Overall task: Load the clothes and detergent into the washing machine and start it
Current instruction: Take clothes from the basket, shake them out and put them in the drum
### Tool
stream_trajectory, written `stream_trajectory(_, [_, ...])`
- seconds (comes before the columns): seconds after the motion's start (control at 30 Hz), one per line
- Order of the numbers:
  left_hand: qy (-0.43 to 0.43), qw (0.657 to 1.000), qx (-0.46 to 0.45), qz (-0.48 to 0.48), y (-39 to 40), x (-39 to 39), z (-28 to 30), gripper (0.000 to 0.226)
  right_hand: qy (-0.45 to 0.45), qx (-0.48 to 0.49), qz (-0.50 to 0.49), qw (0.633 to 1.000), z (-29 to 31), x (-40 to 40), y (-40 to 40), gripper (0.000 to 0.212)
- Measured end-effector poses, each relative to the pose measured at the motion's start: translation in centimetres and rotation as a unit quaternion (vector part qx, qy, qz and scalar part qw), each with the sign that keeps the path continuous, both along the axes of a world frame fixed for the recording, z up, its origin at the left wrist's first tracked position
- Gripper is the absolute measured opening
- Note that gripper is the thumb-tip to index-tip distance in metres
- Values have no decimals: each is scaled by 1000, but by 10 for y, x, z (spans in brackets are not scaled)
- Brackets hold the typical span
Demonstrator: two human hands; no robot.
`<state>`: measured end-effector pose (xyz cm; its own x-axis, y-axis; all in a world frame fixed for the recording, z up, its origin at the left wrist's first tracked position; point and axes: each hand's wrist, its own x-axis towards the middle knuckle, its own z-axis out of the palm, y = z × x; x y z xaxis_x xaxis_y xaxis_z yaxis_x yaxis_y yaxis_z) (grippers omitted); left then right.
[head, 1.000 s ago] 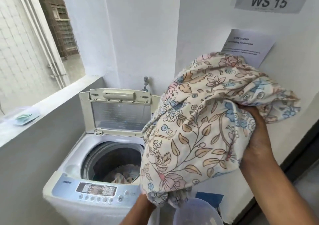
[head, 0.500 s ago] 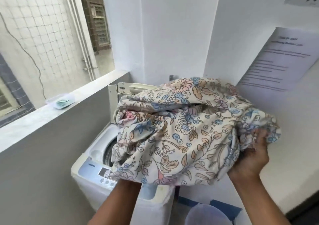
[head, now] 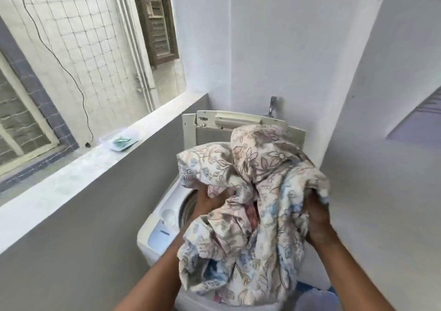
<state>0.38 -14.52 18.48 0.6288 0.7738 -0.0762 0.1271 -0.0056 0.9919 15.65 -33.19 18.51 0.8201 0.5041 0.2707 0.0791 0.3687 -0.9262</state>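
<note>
A: Where are the hands?

B: Both are up in front of the person, forearms rising from the bottom edge. The left hand [head: 210, 203] comes in from lower left and is pushed into the left side of the cloth [head: 253, 205], under a fold. The right hand [head: 318, 217] comes in from lower right, its back toward the camera, on the cloth's right edge.

A: Are they gripping?

B: Yes. The right hand's fingers are curled into the fabric and bunch it tight. The left hand is closed on the cloth too, though its fingertips are buried in the folds, so I cannot tell exactly how they sit.

A: And the cloth itself?

B: A big crumpled bundle of cream fabric with a floral print in brown, blue and pink. It is held in the air over the washer [head: 162, 229], covering most of the top opening. Only a sliver of the drum rim shows at its left.

A: Which way does it run?

B: Its long axis is roughly upright, leaning a little: the top mound sits up by the lid [head: 238, 119], and the loose end hangs down toward the near front of the washer, between the two forearms.

A: The lid?

B: Raised, standing against the wall behind. A tap [head: 272, 105] shows just above it.

A: Anything else nearby?

B: A small clear container [head: 124, 141] rests on the ledge [head: 71, 177] at left, well apart from the washer.
</note>
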Motion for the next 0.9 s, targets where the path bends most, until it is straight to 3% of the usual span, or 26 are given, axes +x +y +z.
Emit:
stream_trajectory(0.1, [-25, 999, -16, -28, 31, 5, -5, 73, -31, -47, -8, 998, -18, -10, 49, 45])
stream_trajectory(0.17, [-4, 999, -4, -31, 70, 11, -21, 98, -51, -123, -45, 990, -38, -15, 87, 82])
stream_trajectory(0.2, [7, 999, -10, -36, 90, 14, -30, 107, -61, -154, -19, 986, -49, -15, 100, 101])
stream_trajectory(0.27, [37, 997, -16, -59, 124, 18, -56, 117, -85, -230, 47, 968, -68, -11, 120, 118])
stream_trajectory(0.37, [88, 989, -10, -122, 154, 15, -85, 100, -137, -362, 116, 915, -91, -7, 144, 135])
stream_trajectory(0.43, [98, 981, -24, -163, 165, 17, -107, 65, -117, -385, 136, 905, -112, -8, 151, 134])
stream_trajectory(0.5, [94, 973, -25, -210, 166, 20, -118, 54, -88, -392, 124, 908, -128, -11, 153, 137])
stream_trajectory(0.57, [104, 961, -27, -256, 173, 28, -129, 73, -57, -384, 110, 915, -143, -8, 156, 142])
stream_trajectory(0.63, [137, 940, -7, -311, 189, 39, -141, 109, -49, -375, 74, 923, -154, 1, 160, 144])
stream_trajectory(0.73, [232, 872, 107, -417, 215, 59, -157, 127, -80, -406, 30, 910, -165, 7, 170, 135])
stream_trajectory(0.77, [277, 841, 137, -444, 222, 67, -166, 124, -99, -429, 33, 897, -170, 8, 175, 127])
stream_trajectory(0.83, [360, 776, 179, -486, 233, 80, -196, 86, -128, -481, 73, 864, -183, 11, 186, 126])
stream_trajectory(0.9, [369, 766, 224, -476, 235, 85, -226, 45, -155, -522, 95, 833, -200, 14, 196, 124])
